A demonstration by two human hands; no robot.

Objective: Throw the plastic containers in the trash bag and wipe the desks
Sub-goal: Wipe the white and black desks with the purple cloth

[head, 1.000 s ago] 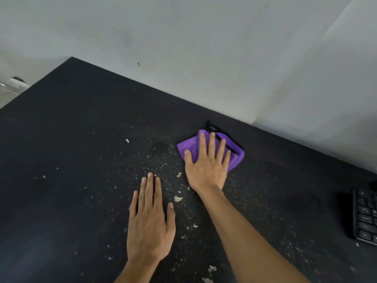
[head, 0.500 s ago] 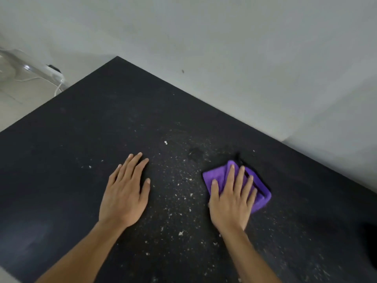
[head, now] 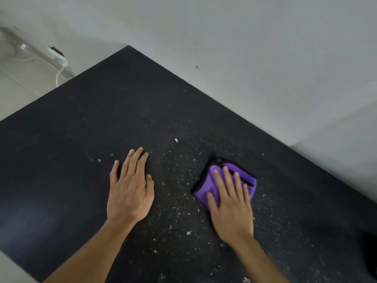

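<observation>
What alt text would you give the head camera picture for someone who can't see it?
A person's right hand presses a folded purple cloth flat on a black desk speckled with white crumbs, while the left hand rests flat nearby.

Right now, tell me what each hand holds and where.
Nothing gripped: right hand presses the purple cloth flat, over its near part; left hand lies flat on the desk.
</observation>
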